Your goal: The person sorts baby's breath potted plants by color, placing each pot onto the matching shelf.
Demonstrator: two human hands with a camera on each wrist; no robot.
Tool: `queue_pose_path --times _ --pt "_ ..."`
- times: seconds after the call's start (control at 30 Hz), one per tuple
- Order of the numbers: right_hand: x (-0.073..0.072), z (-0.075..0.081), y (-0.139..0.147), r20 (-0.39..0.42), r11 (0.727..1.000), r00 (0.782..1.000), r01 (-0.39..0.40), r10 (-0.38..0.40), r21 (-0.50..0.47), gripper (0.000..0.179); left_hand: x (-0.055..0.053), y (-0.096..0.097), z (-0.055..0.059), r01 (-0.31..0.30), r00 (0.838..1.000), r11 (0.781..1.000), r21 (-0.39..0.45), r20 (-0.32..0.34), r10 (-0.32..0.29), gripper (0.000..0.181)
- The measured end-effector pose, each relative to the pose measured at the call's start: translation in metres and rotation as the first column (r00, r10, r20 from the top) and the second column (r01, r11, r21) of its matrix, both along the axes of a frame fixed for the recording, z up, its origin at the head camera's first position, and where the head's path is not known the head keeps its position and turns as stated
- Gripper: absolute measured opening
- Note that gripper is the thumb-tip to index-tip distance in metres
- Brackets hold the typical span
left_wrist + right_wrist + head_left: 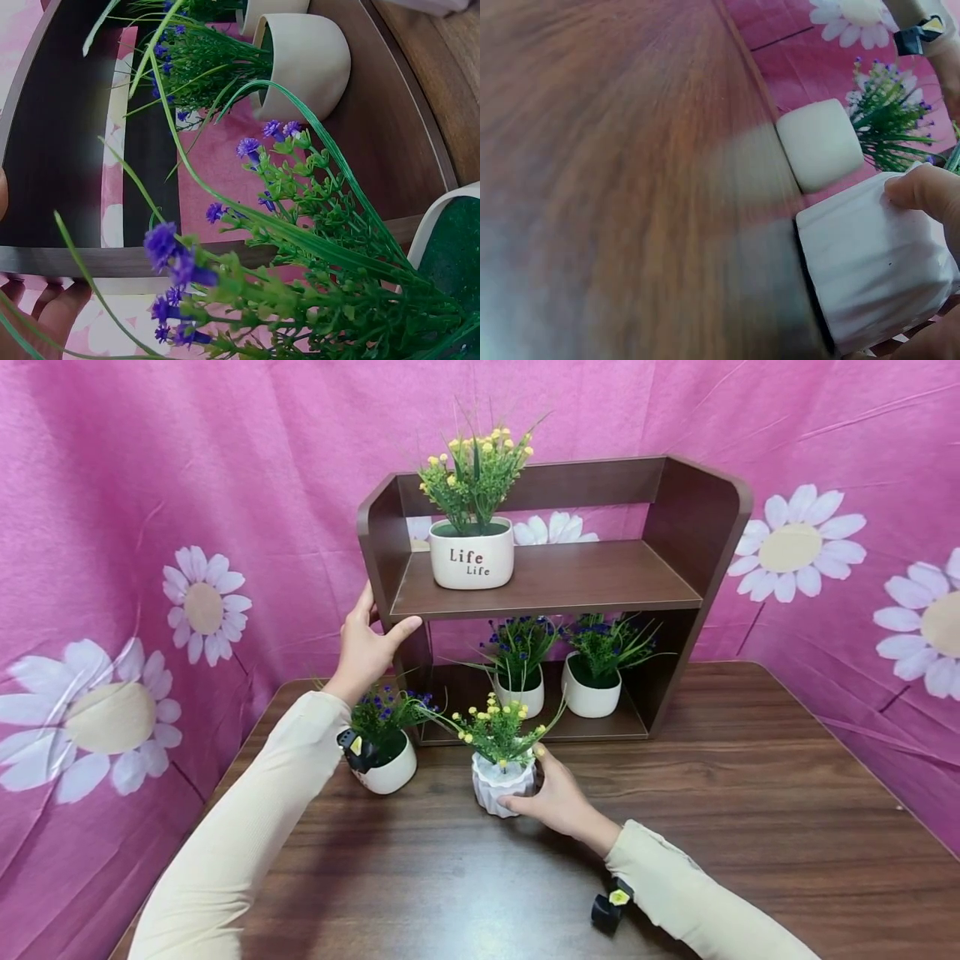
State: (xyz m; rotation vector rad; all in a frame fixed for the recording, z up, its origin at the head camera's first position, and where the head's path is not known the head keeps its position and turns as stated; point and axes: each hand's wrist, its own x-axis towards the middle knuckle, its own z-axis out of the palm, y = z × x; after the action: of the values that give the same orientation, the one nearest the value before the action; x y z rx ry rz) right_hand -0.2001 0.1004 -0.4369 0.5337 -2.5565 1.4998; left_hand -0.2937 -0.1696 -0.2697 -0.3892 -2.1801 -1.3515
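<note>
My right hand [558,797] grips a white ridged pot [501,792] of yellow artificial flowers, thumb on one side. The pot stands on the table in front of a dark brown two-tier shelf [555,578]. My left hand [365,647] holds the shelf's left side panel, thumb at the front edge and fingers round the outside. Below my left forearm, a white pot of purple flowers [392,768] sits on the table. On the upper tier is a white "Life" pot [472,556] with yellow flowers.
Two white pots with purple flowers, a left one [522,695] and a right one [591,689], stand on the lower tier. Brown wood-grain table [750,827] lies beneath everything. A pink daisy-print cloth [300,468] hangs behind and at both sides.
</note>
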Motion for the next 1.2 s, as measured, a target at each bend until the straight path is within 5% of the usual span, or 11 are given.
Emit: queue_pose_path --times 0.37,0.87,1.2 --pt "0.007 0.019 0.029 -0.016 0.998 1.0 0.009 -0.01 -0.061 0.074 -0.002 -0.001 -0.001 0.012 1.0 1.0 0.005 -0.014 -0.012 0.078" --pt "0.014 0.093 0.067 -0.143 0.99 0.981 0.134 -0.128 0.037 0.073 -0.001 0.0 0.0 0.007 1.0 1.0 0.002 -0.02 -0.007 0.08" --pt "0.006 0.14 0.085 -0.191 0.992 0.976 0.088 -0.105 -0.094 0.062 -0.002 -0.001 -0.001 0.01 1.0 1.0 0.007 -0.008 -0.01 0.078"
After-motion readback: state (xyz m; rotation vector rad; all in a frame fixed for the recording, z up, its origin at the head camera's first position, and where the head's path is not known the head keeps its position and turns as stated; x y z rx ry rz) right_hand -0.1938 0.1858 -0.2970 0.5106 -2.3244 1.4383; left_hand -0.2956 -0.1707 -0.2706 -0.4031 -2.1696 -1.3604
